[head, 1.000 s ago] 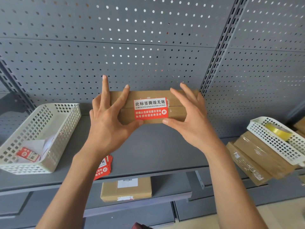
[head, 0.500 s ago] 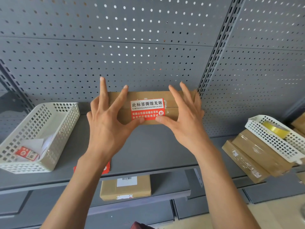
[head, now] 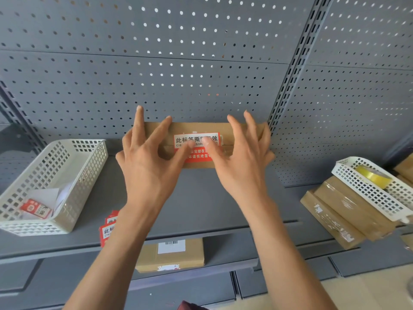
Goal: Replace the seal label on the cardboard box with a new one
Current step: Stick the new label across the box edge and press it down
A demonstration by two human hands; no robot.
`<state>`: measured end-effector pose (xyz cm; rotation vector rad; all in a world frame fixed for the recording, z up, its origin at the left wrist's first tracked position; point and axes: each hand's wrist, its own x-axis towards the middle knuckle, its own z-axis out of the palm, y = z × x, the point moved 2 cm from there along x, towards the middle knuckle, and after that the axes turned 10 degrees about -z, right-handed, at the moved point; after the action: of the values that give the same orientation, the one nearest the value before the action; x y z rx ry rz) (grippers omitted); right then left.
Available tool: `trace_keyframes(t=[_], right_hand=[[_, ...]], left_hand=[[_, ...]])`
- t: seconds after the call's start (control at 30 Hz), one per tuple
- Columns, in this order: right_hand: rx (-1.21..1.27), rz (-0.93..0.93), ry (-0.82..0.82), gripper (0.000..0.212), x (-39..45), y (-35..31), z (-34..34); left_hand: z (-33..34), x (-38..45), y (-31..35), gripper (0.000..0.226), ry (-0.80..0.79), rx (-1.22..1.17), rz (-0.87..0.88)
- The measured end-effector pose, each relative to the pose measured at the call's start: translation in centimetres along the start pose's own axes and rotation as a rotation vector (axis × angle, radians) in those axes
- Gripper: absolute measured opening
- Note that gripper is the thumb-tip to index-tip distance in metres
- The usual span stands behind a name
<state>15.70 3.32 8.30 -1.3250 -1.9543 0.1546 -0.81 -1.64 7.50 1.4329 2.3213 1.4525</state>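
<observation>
Cardboard box: on grey shelf, far side, against pegboard. Seal label: red-white, across box seam. Left hand, right hand: grip wide, fingers spread, thumbs pressing label.

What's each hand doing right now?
Left hand: open, thumb pressing the seal label.
Right hand: open, thumb pressing the same label.

Single head cam, wide-angle, close, facing fwd/down at grey shelf and pegboard.
</observation>
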Motion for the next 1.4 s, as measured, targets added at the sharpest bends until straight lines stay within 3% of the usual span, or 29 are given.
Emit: trace_keyframes(t=[0.13,0.63,0.77,0.83,0.93,1.07,1.4], right_hand=[[-0.092,0.004,0.052,0.076,0.0,-0.3,1.3],[0.056,-0.039,-0.005,0.041,-0.3,1.4,0.1],[0.077,0.030,0.014,0.045,-0.5,0.6,0.2],[0.016,0.049,0.026,0.057,-0.5,-0.1,0.7],[-0.085,0.073,0.051,0.072,-0.5,-0.9,1.6],[-0.170,0.098,0.090,0.077,-0.5,-1.0,2.7],[-0.167,0.097,0.115,0.044,-0.5,-0.6,2.9]], left_hand=[[0.5,0.1,-0.2,0.070,0.023,0.060,0.012],[-0.2,0.1,-1.6,0.039,-0.022,-0.056,0.045],[-0.2,0.1,-1.7,0.038,-0.001,-0.128,0.033],[-0.2,0.1,-1.4,0.038,0.021,-0.140,0.006],[0.0,0.1,-0.8,0.042,0.056,-0.088,-0.032],[0.7,0.0,-0.6,0.046,0.080,0.000,-0.042],[0.8,0.1,-1.4,0.029,0.082,-0.019,-0.006]])
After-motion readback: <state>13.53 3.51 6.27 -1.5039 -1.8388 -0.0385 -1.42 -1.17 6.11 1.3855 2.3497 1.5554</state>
